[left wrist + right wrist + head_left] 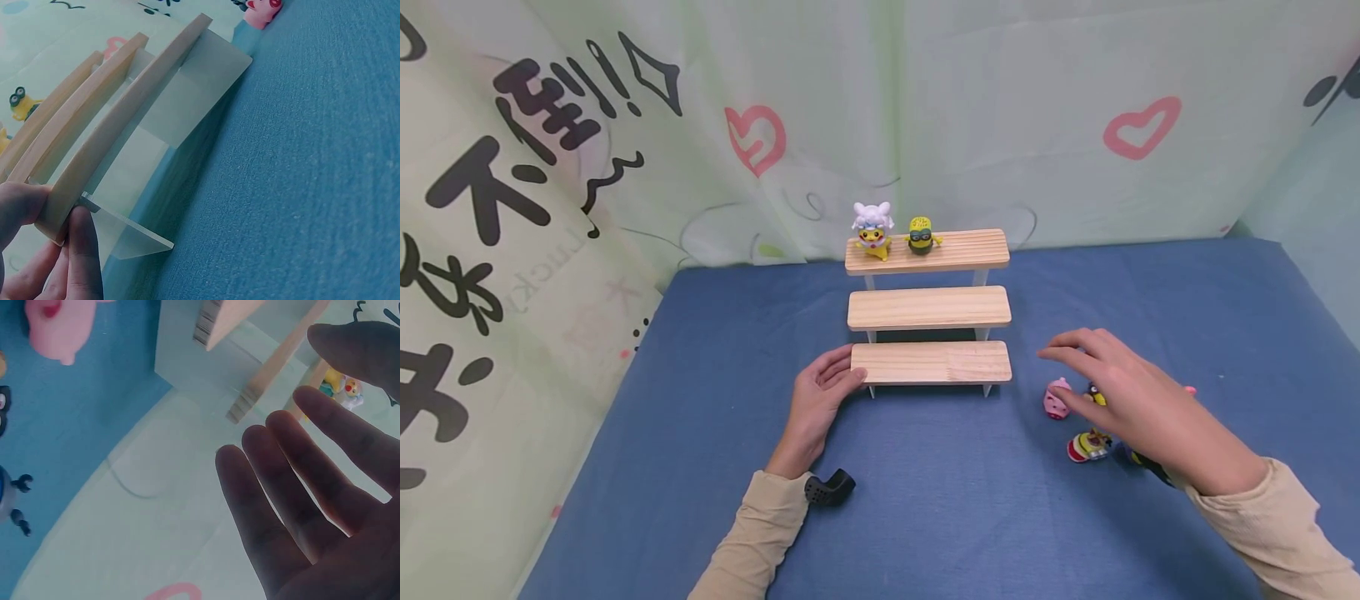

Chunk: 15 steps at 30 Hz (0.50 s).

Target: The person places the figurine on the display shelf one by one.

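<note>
A three-tier wooden display stand (925, 308) with clear supports stands on the blue cloth. My left hand (822, 398) pinches the left end of its lowest shelf (125, 125), thumb on one face and fingers under the other. My right hand (1138, 404) hovers right of the stand, fingers spread and holding nothing. A pink pig figurine (1056, 402) lies by its thumb; a red-and-yellow figurine (1086, 446) is just below the hand. Other figurines are partly hidden beneath it. On the top shelf stand a yellow figurine with a white hat (873, 233) and a yellow minion-like figurine (921, 237).
A pale curtain (985, 108) with hearts and black lettering hangs close behind the stand. Blue cloth (940, 492) covers the table in front. A black strap piece (830, 488) sits at my left wrist.
</note>
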Each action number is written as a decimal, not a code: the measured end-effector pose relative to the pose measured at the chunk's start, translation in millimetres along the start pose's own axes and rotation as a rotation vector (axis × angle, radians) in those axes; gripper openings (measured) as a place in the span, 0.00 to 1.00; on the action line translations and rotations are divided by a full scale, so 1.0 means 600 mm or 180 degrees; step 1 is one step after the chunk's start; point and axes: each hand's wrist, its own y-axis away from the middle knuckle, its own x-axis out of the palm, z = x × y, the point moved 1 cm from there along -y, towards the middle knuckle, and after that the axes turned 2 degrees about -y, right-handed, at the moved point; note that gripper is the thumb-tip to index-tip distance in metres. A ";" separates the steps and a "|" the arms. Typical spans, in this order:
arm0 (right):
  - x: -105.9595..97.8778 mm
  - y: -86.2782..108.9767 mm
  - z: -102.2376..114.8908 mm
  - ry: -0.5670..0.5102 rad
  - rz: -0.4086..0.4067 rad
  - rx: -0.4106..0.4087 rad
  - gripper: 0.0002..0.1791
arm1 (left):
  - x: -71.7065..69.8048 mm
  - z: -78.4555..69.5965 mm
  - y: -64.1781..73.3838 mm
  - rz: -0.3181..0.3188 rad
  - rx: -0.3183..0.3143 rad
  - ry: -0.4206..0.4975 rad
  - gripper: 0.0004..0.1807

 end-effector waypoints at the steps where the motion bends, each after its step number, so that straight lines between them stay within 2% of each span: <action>1: 0.001 0.002 0.000 0.0001 0.0016 0.0005 0.26 | 0.000 0.000 0.000 0.0001 0.0004 0.0004 0.28; 7: 0.006 0.015 -0.001 0.0018 0.0055 0.0062 0.25 | 0.000 0.001 0.000 -0.0005 0.0012 0.0020 0.27; 13: 0.010 0.029 -0.004 0.0000 -0.0017 0.0036 0.23 | 0.000 0.001 -0.001 0.0005 -0.0004 0.0066 0.27; 15: 0.012 0.034 -0.008 -0.0024 -0.0022 -0.0002 0.17 | 0.001 0.000 -0.001 0.0009 -0.0007 0.0072 0.27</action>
